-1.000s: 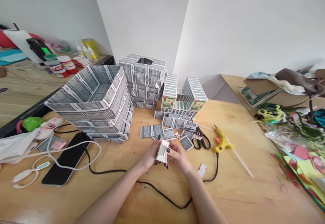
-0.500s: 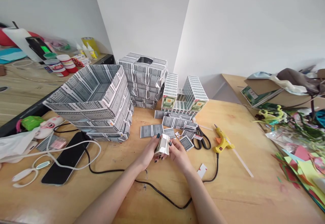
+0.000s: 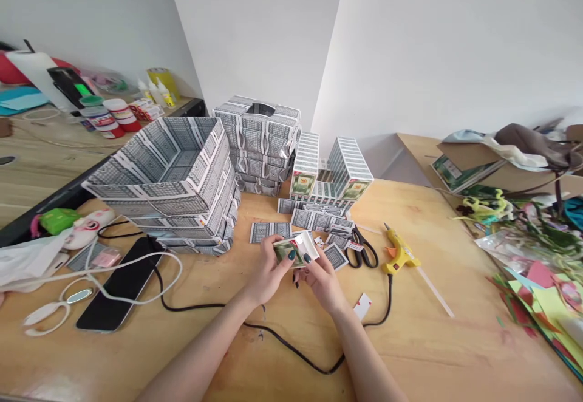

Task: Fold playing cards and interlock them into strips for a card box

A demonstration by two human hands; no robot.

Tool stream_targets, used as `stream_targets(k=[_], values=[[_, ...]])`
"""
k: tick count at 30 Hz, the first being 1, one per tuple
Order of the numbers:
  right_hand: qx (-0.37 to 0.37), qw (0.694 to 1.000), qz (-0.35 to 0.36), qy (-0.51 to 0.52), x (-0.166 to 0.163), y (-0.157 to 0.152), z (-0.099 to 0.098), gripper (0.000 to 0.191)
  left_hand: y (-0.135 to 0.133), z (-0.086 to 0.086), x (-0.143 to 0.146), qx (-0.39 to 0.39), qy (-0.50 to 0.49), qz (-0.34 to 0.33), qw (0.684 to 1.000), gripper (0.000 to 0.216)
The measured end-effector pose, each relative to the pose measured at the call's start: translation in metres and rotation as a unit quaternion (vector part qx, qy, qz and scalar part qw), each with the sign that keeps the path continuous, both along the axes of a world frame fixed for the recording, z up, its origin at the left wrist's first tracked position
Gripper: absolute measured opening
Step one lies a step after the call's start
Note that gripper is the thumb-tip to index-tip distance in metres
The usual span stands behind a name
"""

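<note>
Both my hands hold one small card pack (image 3: 293, 250) just above the wooden table (image 3: 437, 353). Its green printed face points up at me. My left hand (image 3: 268, 274) grips its left side with thumb and fingers. My right hand (image 3: 320, 277) pinches its right end with dark-nailed fingers. Loose patterned cards (image 3: 314, 223) lie flat just beyond the pack. A big open box built of patterned cards (image 3: 170, 177) stands to the left.
Black scissors (image 3: 363, 250) and a yellow glue gun (image 3: 397, 253) lie right of my hands, its black cord (image 3: 291, 347) looping under my forearms. A phone (image 3: 113, 292) with white cable lies left. Card stacks (image 3: 264, 141) stand behind. Coloured paper scraps (image 3: 542, 292) crowd the right edge.
The pack has been turned between my hands: its pale edge faced me before, now the green printed face is up. My hands have shifted slightly away from me.
</note>
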State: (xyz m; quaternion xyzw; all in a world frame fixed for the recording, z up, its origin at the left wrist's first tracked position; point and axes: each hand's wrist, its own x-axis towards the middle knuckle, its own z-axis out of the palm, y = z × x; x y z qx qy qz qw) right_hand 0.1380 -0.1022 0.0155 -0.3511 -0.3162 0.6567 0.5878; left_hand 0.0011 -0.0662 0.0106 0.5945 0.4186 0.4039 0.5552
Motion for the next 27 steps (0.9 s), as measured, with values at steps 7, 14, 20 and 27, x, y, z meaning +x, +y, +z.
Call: stream_targets(k=[7, 14, 20, 27], values=[[-0.017, 0.998, -0.062, 0.016, -0.002, 0.001, 0.000, 0.018, -0.003, -0.001, 0.004, 0.180, 0.127, 0.067, 0.973, 0.028], [-0.037, 0.997, -0.064, -0.007, -0.004, -0.002, 0.001, 0.022, -0.002, 0.013, 0.002, 0.109, 0.129, 0.035, 0.985, 0.026], [-0.007, 0.997, -0.057, -0.050, -0.005, -0.003, 0.002, 0.023, -0.006, 0.027, 0.001, 0.113, 0.129, 0.072, 0.983, 0.017], [0.003, 0.985, -0.067, -0.162, -0.007, -0.002, 0.004, 0.032, -0.010, 0.020, 0.002, 0.106, 0.064, 0.084, 0.989, 0.017]])
